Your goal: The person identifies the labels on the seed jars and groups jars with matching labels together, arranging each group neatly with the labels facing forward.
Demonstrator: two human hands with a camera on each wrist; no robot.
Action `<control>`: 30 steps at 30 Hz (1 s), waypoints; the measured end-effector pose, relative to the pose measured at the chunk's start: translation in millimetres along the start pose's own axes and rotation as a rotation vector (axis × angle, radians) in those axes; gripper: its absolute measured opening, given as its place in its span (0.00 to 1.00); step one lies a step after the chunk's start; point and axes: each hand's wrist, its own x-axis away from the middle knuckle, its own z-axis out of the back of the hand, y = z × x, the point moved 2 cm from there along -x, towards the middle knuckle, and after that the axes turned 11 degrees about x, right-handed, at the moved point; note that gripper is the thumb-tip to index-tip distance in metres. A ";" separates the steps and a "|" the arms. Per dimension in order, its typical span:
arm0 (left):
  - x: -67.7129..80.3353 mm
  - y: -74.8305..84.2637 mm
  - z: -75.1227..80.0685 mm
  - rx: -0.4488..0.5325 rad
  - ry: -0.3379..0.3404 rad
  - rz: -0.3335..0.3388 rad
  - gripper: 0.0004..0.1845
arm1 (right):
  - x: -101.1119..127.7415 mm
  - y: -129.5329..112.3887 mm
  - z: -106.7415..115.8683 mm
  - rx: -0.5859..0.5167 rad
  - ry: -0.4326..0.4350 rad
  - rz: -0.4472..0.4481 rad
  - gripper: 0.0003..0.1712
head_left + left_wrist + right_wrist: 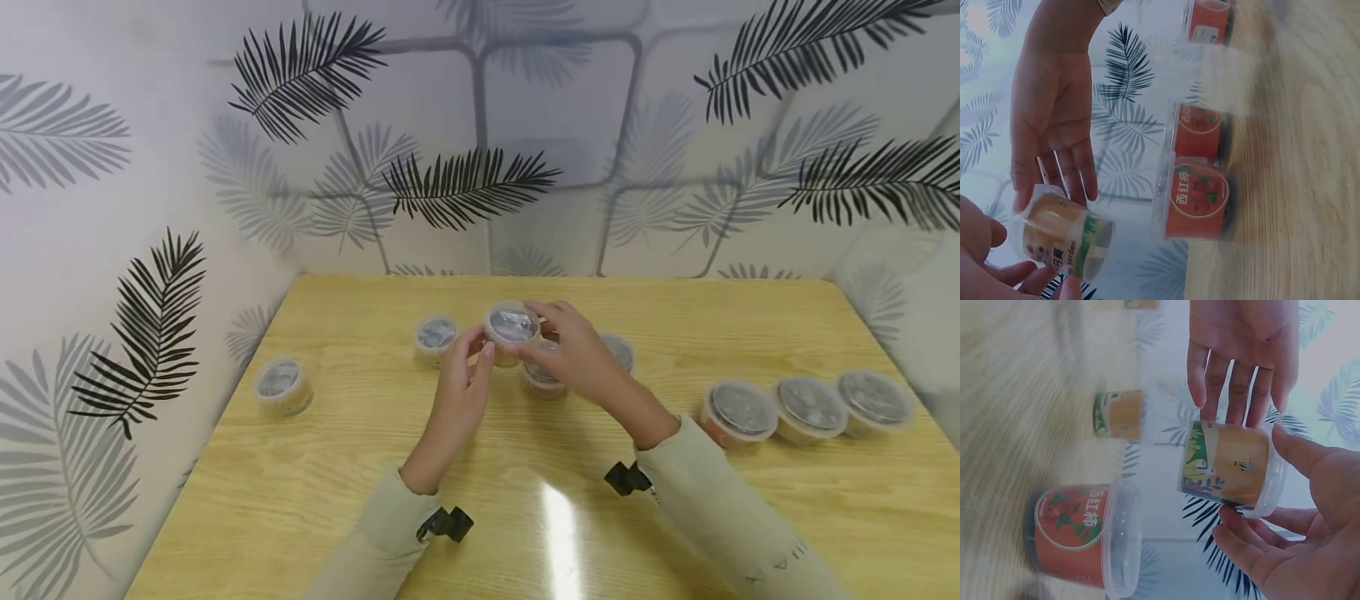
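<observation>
Both hands hold a small clear plastic cup (512,325) with a lid and an orange label with green (1235,465), raised above the table and upright. My right hand (573,346) grips its right side, with the thumb by the lid rim in the right wrist view. From the left, my left hand (459,383) pinches it with thumb and fingers, some hidden behind it. Under the right hand stands a red-labelled tomato cup (542,382), partly covered, with another lidded cup (618,350) beside it. An orange-labelled cup (435,337) stands just left of the held one.
Farther left on the wooden table (337,492) stands a lone lidded cup (281,385). At the right, three cups form a row: a near red one (741,410), a middle one (810,408) and an end one (874,402). A leaf-patterned wall (547,108) rises behind the table.
</observation>
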 end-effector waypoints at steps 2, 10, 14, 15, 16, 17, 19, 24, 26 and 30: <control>6.1 3.3 -0.6 -0.009 0.002 -0.016 0.21 | 9.2 -3.0 2.4 -0.064 0.011 0.000 0.43; 14.5 -27.1 1.4 0.053 -0.010 -0.022 0.24 | 39.5 -14.0 8.3 -0.210 0.051 0.018 0.40; 17.5 -30.4 0.9 0.096 -0.036 -0.057 0.23 | 50.1 -17.3 9.6 -0.263 0.075 0.023 0.38; 17.7 -29.7 0.5 0.115 -0.055 -0.060 0.22 | 52.2 -17.9 10.0 -0.278 0.079 0.023 0.38; 18.0 -28.8 0.6 0.134 -0.077 -0.061 0.22 | 53.6 -18.6 10.1 -0.292 0.081 0.025 0.38; 18.3 -27.7 0.6 0.160 -0.103 -0.055 0.22 | 54.9 -19.2 10.1 -0.311 0.079 0.024 0.38; 18.7 -24.8 0.3 0.208 -0.159 -0.031 0.23 | 56.9 -20.3 10.5 -0.347 0.071 0.019 0.37; 21.5 -7.7 -1.7 0.250 -0.258 0.006 0.27 | 60.3 -21.1 10.8 -0.438 0.031 0.015 0.37; 22.8 -0.8 -2.4 0.247 -0.268 0.002 0.27 | 61.1 -20.0 10.5 -0.463 0.011 0.009 0.37; 24.4 1.7 -1.9 0.275 -0.253 -0.011 0.26 | 62.8 -16.1 10.8 -0.488 -0.010 -0.007 0.36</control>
